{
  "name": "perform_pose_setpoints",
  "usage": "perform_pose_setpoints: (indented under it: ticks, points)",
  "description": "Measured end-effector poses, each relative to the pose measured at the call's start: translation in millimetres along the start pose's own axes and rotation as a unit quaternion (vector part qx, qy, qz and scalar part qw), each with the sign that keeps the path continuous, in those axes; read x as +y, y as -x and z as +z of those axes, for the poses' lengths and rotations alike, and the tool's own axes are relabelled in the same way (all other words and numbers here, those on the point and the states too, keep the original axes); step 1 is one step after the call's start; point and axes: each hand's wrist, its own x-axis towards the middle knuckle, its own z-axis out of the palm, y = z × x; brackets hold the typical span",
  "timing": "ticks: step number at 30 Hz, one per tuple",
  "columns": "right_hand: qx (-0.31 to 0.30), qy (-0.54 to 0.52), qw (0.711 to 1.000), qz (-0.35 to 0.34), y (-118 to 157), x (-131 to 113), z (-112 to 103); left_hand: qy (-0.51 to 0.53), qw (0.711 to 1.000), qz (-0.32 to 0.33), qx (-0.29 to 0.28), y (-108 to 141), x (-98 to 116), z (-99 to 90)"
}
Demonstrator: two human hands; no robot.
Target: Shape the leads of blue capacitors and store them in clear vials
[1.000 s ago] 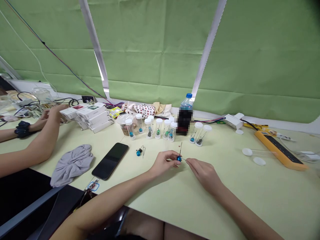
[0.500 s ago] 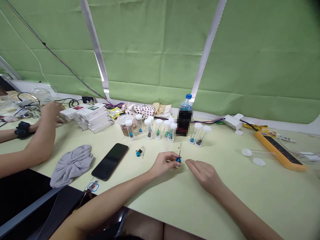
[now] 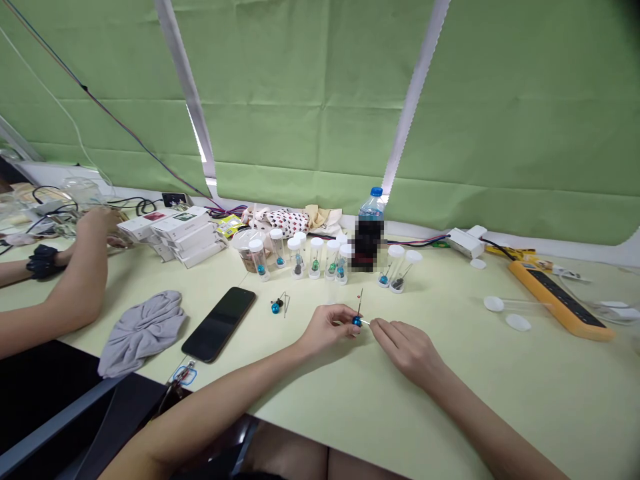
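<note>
My left hand [image 3: 330, 328] pinches a small shiny blue ball with a thin upright metal stem [image 3: 357, 321], a tiny red spot near the stem's top. Closed fingertips of my right hand [image 3: 406, 348] hold a thin bright rod [image 3: 367, 323], its other end against or right beside the blue ball. What kind of rod it is, I cannot make out. To the left, a similar blue ball [image 3: 275, 308] lies on the table with a dark part and thin metal wires. Behind my hands stand several clear tubes with white caps [image 3: 315, 259], holding blue, green or dark balls on stems.
A phone [image 3: 219, 324] and a grey cloth scrunchie [image 3: 143, 331] lie left. White boxes [image 3: 187, 233] are stacked near another person's arm [image 3: 90, 267]. A blue-capped bottle [image 3: 373, 210] stands behind. Right are an orange power strip [image 3: 560, 300], an uncapped-looking clear tube [image 3: 520, 305] and white caps [image 3: 517, 323].
The rod in my right hand has turned slightly and now catches the light. Both my hands stay nearly in place. The other person's hand at far left has shifted slightly.
</note>
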Motion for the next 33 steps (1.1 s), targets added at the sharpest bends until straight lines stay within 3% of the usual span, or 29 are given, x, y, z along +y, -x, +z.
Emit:
perform_pose_setpoints:
  ticks: [7, 15, 25, 29, 33]
  points:
    - [0.028, -0.014, 0.999, 0.025, 4.4, -2.2, 3.7, -0.065, 0.997, 0.032, 0.01, 2.2, -1.4, -2.5]
    - [-0.028, -0.053, 0.994, 0.093, 11.0, -6.4, 13.0, -0.113, 0.992, 0.056, 0.02, 2.9, 0.4, -1.6]
    - [-0.033, -0.109, 0.98, 0.161, 11.5, -11.7, 17.5, -0.182, 0.979, 0.095, 0.012, 6.8, 8.9, -0.5]
    - [-0.039, -0.202, 0.955, 0.213, 5.8, -12.8, 13.3, -0.224, 0.97, 0.098, 0.005, 6.8, 6.6, -2.5]
    - [-0.067, -0.332, 0.895, 0.288, -2.6, -9.4, 8.5, -0.261, 0.962, 0.082, -0.014, 5.1, 3.1, -3.2]
